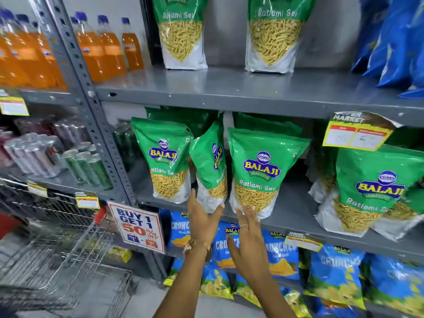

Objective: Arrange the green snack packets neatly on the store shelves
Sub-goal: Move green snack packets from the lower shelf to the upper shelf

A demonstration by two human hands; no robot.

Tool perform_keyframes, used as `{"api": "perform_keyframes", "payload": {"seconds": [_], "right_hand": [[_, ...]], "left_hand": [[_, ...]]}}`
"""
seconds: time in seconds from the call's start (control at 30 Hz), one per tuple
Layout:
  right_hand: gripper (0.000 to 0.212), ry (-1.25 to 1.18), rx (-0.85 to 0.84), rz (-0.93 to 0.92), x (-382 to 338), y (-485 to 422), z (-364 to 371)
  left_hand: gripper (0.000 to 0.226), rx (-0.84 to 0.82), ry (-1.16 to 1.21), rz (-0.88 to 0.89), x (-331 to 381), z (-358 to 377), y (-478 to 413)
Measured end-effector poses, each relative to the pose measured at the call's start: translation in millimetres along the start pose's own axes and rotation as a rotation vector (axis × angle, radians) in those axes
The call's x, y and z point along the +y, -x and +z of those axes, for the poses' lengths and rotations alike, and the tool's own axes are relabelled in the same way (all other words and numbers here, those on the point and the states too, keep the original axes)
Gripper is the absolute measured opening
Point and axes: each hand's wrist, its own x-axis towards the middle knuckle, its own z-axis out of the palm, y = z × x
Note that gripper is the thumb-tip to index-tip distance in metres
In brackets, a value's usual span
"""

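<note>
Reaching up from the bottom of the frame, both bare hands were spread flat with fingers apart, gripping nothing. The left hand (203,222) touched the base of the middle packet (210,166) with its fingertips; a bracelet (190,247) sat at that wrist. The right hand (249,239), wearing a ring (244,225), lay just below and against the bottom of the right packet (259,173).

On the middle shelf (293,216), three green packets stood at the front near the hands: the left packet (165,161) upright, the middle one turned sideways and leaning, the right one facing forward. More green packets stood behind them, too hidden to count. Further right, a fourth packet (371,191) leaned forward at the shelf edge beside others only partly seen. A yellow price tag (358,131) hung above it.

Below, blue snack bags (335,269) filled the lower shelves. A "Buy 1 Get 1" sign (137,226) was fixed to the upright, and a wire trolley (57,244) stood at the left.

On the top shelf (229,90), two more green packets (181,33) stood well apart, with blue bags (394,37) at the right. Orange drink bottles (110,47) lined the left bay, above a shelf of cans (80,161).
</note>
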Motion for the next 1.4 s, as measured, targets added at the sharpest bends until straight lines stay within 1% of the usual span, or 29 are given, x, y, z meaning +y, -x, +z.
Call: {"api": "perform_keyframes", "payload": {"seconds": [0.17,0.3,0.37,0.47,0.53,0.63,0.7,0.73,0.8,0.87,0.93,1.0,1.1,1.2,1.3,1.4], "right_hand": [[0.065,0.05,-0.062,0.092,-10,-19,16],[0.07,0.145,-0.084,0.128,-6,-38,25],[0.072,0.178,-0.117,0.141,-4,-42,28],[0.073,0.192,-0.144,0.149,-3,-39,29],[0.07,0.178,-0.143,0.158,-3,-38,30],[0.069,0.164,-0.153,0.159,-1,-38,33],[0.067,0.12,-0.145,0.168,-1,-38,32],[0.065,0.091,-0.137,0.168,-1,-37,32],[0.059,0.027,-0.108,0.163,-2,-37,30],[0.057,-0.11,-0.096,0.168,-6,-35,25],[0.061,-0.344,-0.157,0.173,-13,-32,16],[0.068,-0.539,-0.244,0.153,-22,-29,8],[0.079,-0.736,-0.26,0.121,-33,-23,-6],[0.081,-0.786,-0.233,0.067,-45,-11,-20],[0.084,-0.796,-0.147,0.019,-58,0,-38],[0.076,-0.786,-0.044,-0.061,-77,-7,-67]], "left_hand": [[0.098,-0.081,-0.061,-0.049,-8,6,-38],[0.106,-0.097,-0.134,-0.076,-16,9,-57],[0.097,-0.075,-0.168,-0.083,-21,10,-61],[0.079,-0.04,-0.212,-0.011,-25,11,-58],[0.078,-0.043,-0.236,0.041,-28,7,-53],[0.086,-0.078,-0.217,0.06,-31,-8,-43],[0.09,-0.137,-0.139,0.057,-32,-25,-38],[0.089,-0.162,-0.109,0.062,-33,-34,-36],[0.08,-0.22,-0.077,0.076,-33,-53,-32],[0.066,-0.287,-0.043,0.063,-28,-73,-27],[0.056,-0.355,-0.005,0.034,-20,-93,-20],[0.055,-0.434,0.04,0.02,-9,-112,-15],[0.051,-0.517,0.068,0.005,14,-135,-7],[0.051,-0.556,0.048,0.029,38,-155,1],[0.058,-0.552,0.038,0.069,59,-169,12],[0.06,-0.529,0.086,0.135,85,-175,17]]}}
